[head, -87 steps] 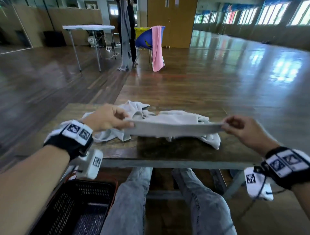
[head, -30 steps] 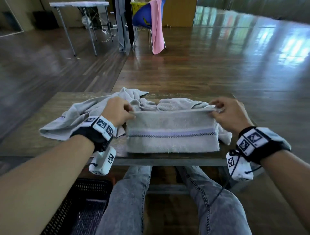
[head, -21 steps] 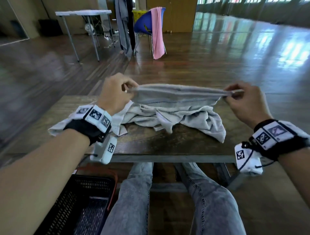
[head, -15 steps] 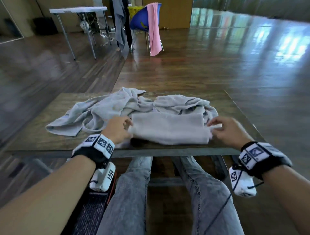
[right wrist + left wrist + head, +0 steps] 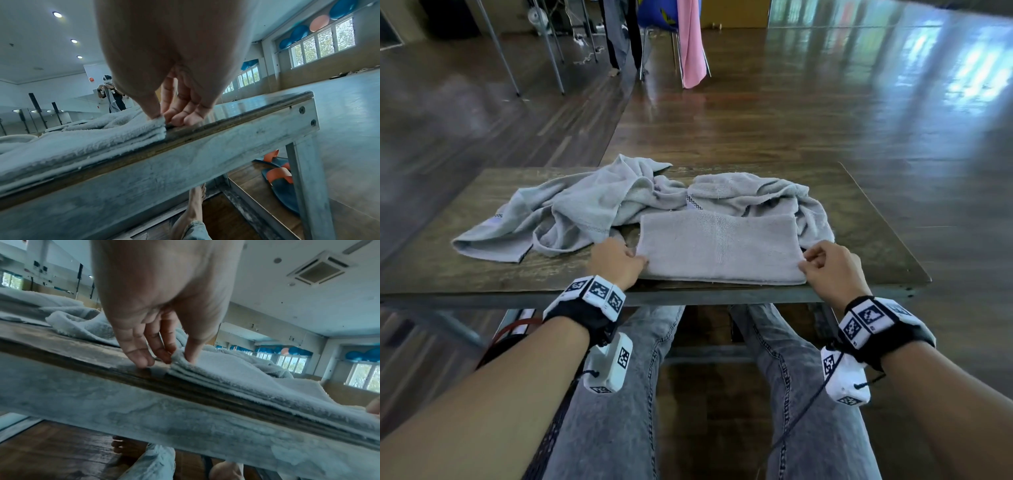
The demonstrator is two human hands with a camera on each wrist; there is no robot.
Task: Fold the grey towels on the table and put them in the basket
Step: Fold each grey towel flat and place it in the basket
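Note:
A grey towel (image 5: 719,246) lies folded into a flat rectangle near the table's front edge. My left hand (image 5: 616,262) pinches its near left corner; the left wrist view shows thumb and fingers closed on the layered corner of the folded towel (image 5: 205,369). My right hand (image 5: 825,265) pinches the near right corner, seen up close on the folded towel (image 5: 115,134) in the right wrist view. Behind it lie crumpled grey towels (image 5: 592,205), spread over the left and middle of the table. The black basket (image 5: 500,346) sits on the floor at my left, mostly hidden by my forearm.
The wooden table (image 5: 441,270) has a metal frame, and my knees are under it. Beyond it, on the wooden floor, stand a chair with a pink cloth (image 5: 690,41), a folding table and a standing person (image 5: 111,94). Orange and blue sandals (image 5: 281,177) lie under the table's right end.
The towel was held up stretched between both hands, folded over in the air, then laid flat on the table's front edge. Both hands have stayed on its corners.

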